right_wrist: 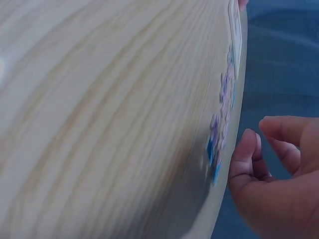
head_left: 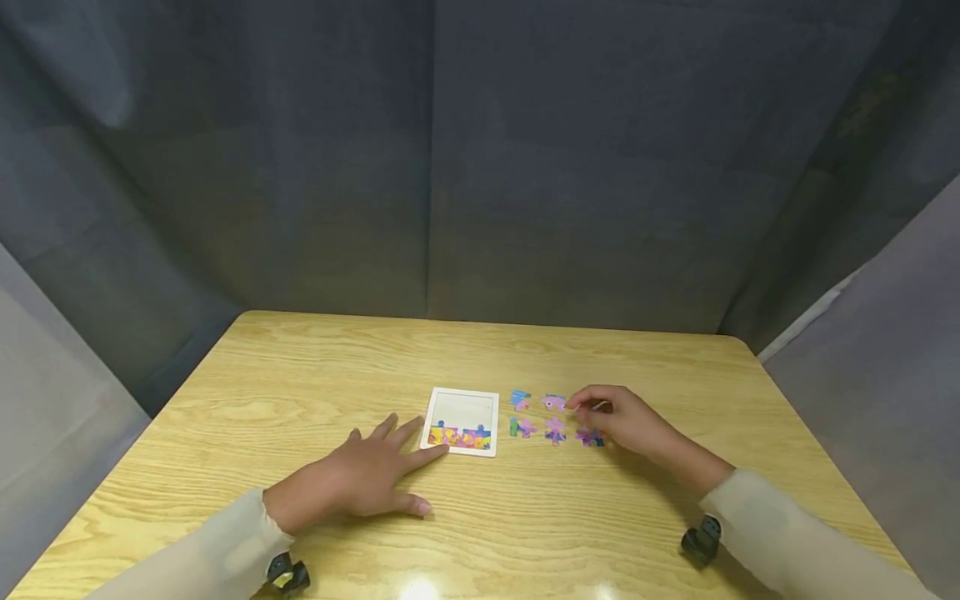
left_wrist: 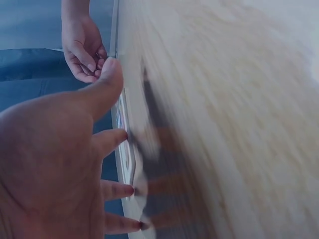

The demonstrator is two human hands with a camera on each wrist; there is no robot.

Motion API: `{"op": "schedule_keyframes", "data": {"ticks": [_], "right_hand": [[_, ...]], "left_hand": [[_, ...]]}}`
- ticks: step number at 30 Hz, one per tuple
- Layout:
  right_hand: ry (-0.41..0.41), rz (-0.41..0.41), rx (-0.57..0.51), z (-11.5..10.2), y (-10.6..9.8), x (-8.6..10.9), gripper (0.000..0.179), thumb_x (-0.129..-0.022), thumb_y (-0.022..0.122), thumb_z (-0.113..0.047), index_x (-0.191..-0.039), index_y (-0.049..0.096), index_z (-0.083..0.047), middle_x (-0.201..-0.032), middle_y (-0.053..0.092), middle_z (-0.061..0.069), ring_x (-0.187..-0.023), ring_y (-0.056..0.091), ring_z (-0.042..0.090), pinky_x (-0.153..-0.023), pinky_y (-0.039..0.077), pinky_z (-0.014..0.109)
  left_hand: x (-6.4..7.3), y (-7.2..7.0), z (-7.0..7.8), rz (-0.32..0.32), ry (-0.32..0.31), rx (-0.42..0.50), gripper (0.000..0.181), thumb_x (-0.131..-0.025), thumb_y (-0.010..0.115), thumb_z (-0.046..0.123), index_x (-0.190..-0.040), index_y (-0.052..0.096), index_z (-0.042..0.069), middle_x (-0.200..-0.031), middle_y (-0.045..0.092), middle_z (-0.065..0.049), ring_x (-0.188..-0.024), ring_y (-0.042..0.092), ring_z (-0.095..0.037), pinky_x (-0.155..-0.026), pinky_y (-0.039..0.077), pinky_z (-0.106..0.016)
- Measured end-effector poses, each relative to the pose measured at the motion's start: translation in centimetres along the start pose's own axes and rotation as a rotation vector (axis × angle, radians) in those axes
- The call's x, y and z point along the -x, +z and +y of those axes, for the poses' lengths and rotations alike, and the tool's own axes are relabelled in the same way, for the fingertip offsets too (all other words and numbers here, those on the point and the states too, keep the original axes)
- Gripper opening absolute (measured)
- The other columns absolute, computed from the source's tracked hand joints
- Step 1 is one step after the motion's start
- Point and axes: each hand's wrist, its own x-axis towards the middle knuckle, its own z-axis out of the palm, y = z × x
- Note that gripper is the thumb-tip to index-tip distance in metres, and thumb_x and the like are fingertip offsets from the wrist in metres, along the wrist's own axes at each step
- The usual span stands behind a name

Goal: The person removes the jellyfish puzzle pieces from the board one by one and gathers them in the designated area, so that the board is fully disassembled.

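Observation:
My left hand lies with spread fingers at the lower left of a white puzzle tray. Its fingertips reach the tray's edge, and the fingers look straight in the left wrist view. Joined yellow-and-pink jigsaw pieces fill the tray's near strip; the rest shows its pale base. To the right, my right hand hovers above loose jigsaw pieces, fingers bent. In the right wrist view, thumb and fingertips stand apart with nothing seen between them. Nearest to it are a pink piece with an eye and a purple-blue piece, partly covered.
More loose pieces lie in rows beside the tray: a blue-and-pink one, a green-and-pink one and a pink-purple one. They rest on a light wooden table, with dark curtains behind its far edge.

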Motion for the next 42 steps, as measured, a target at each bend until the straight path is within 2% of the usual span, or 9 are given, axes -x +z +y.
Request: {"op": "schedule_keyframes", "data": {"ticks": [7,13,18,24,29,37,42], "right_hand": [[-0.019,-0.013,-0.008,-1.3,1.4,-1.1,0.024,-0.105,0.062,-0.012,-0.123,0.067,0.003,-0.108,0.064,0.021,-0.079,0.06,0.033,-0.063,0.055,0.038],[-0.029,-0.021,0.002,-2.3,3.0,-2.1,0.022,-0.104,0.062,-0.01,-0.122,0.068,0.001,-0.106,0.064,0.019,-0.071,0.055,0.03,-0.05,0.044,0.031],[-0.052,-0.041,0.002,-3.1,4.3,-2.9,0.02,-0.104,0.061,-0.01,-0.119,0.069,0.0,-0.107,0.064,0.019,-0.076,0.058,0.03,-0.057,0.048,0.031],[-0.066,-0.09,-0.033,-4.1,5.8,-3.5,0.023,-0.105,0.059,-0.01,-0.122,0.067,0.002,-0.108,0.064,0.021,-0.077,0.06,0.037,-0.056,0.048,0.032],[-0.082,-0.109,-0.038,-4.8,6.9,-4.3,0.023,-0.105,0.059,-0.01,-0.123,0.067,0.003,-0.108,0.065,0.024,-0.077,0.06,0.039,-0.065,0.052,0.038],[-0.14,-0.147,0.019,-5.4,8.4,-5.5,0.022,-0.103,0.062,-0.01,-0.121,0.067,0.004,-0.105,0.066,0.014,-0.082,0.063,0.036,-0.074,0.058,0.043],[-0.129,-0.145,0.022,-5.9,9.6,-6.2,0.022,-0.103,0.062,-0.01,-0.119,0.068,0.003,-0.104,0.067,0.012,-0.085,0.064,0.032,-0.078,0.058,0.045]], "left_hand": [[0.2,0.1,-0.2,0.009,0.018,0.006,0.083,-0.089,0.052,0.079,-0.161,0.031,0.044,-0.173,0.015,-0.007,-0.154,0.016,-0.051,-0.104,0.027,-0.083],[0.1,0.0,-0.1,0.009,0.02,0.011,0.083,-0.09,0.051,0.079,-0.161,0.031,0.043,-0.173,0.015,-0.006,-0.154,0.016,-0.051,-0.104,0.027,-0.084],[0.1,0.2,0.0,0.01,0.016,-0.003,0.084,-0.089,0.05,0.08,-0.162,0.029,0.043,-0.173,0.015,-0.006,-0.153,0.017,-0.052,-0.103,0.028,-0.083],[0.0,0.4,0.1,0.005,0.007,-0.014,0.085,-0.089,0.05,0.08,-0.163,0.028,0.043,-0.173,0.015,-0.008,-0.153,0.018,-0.053,-0.103,0.031,-0.082],[-0.2,0.3,0.2,-0.003,-0.001,-0.038,0.085,-0.089,0.048,0.081,-0.163,0.026,0.045,-0.173,0.015,-0.007,-0.153,0.018,-0.052,-0.103,0.033,-0.081],[-0.2,0.1,0.5,-0.004,-0.007,-0.053,0.086,-0.088,0.048,0.082,-0.162,0.027,0.044,-0.173,0.016,-0.007,-0.153,0.021,-0.051,-0.103,0.035,-0.079],[-0.2,0.1,0.5,-0.009,-0.002,-0.053,0.086,-0.089,0.048,0.082,-0.163,0.027,0.043,-0.173,0.016,-0.008,-0.152,0.021,-0.052,-0.102,0.036,-0.079]]}}
